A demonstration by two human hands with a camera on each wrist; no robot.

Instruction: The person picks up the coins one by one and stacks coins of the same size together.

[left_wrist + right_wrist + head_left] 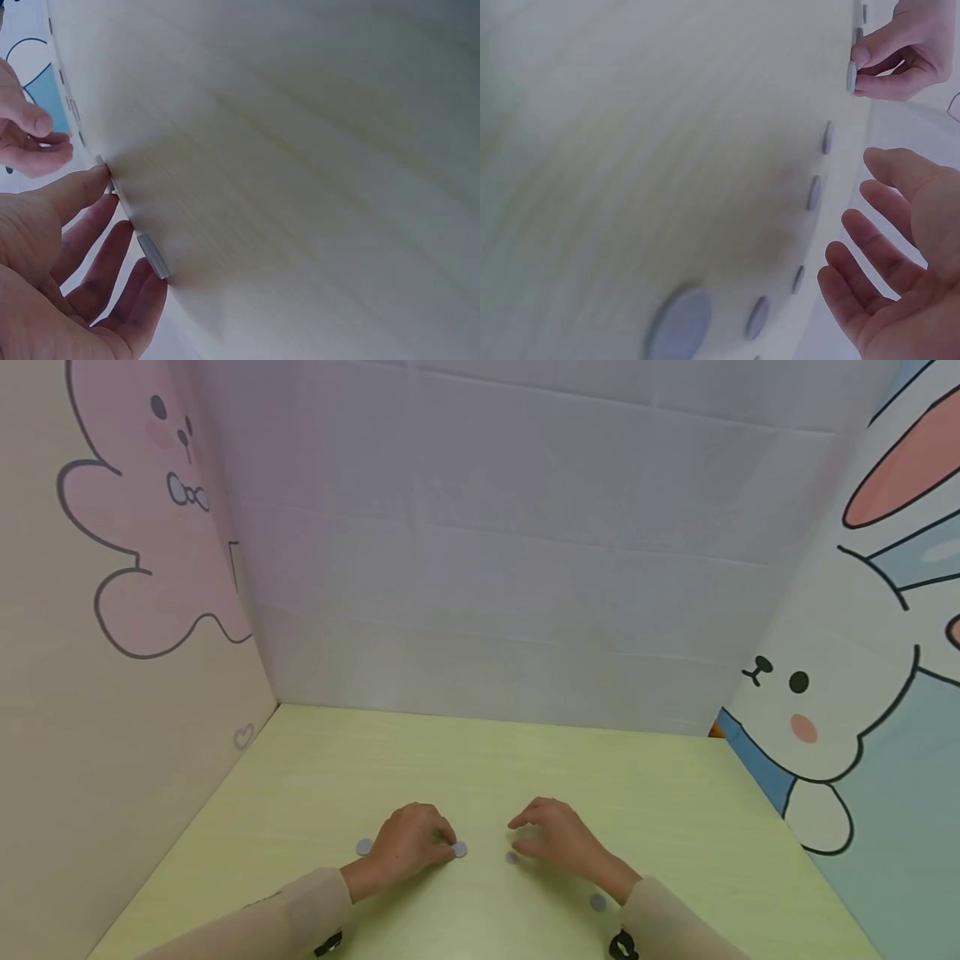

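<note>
Several small flat grey discs lie on the pale yellow table. My left hand (411,842) is low over the tabletop, pinching one grey disc (460,849) between thumb and fingers; its edge shows in the right wrist view. Close by that hand's wrist lies a second disc (364,847), and the left wrist view has a disc (154,256) beside the lower fingertips. My right hand (558,839) hovers with fingers loosely bent and apart, holding nothing. Beneath its thumb is a smaller disc (512,857); another disc (597,902) lies near the right wrist.
A large disc (681,322) and several others run along the table in the right wrist view. Behind the table (480,760) rises a plain pale sheet (487,568). Panels with a pink cartoon animal (142,518) and a white rabbit (832,693) stand at the sides.
</note>
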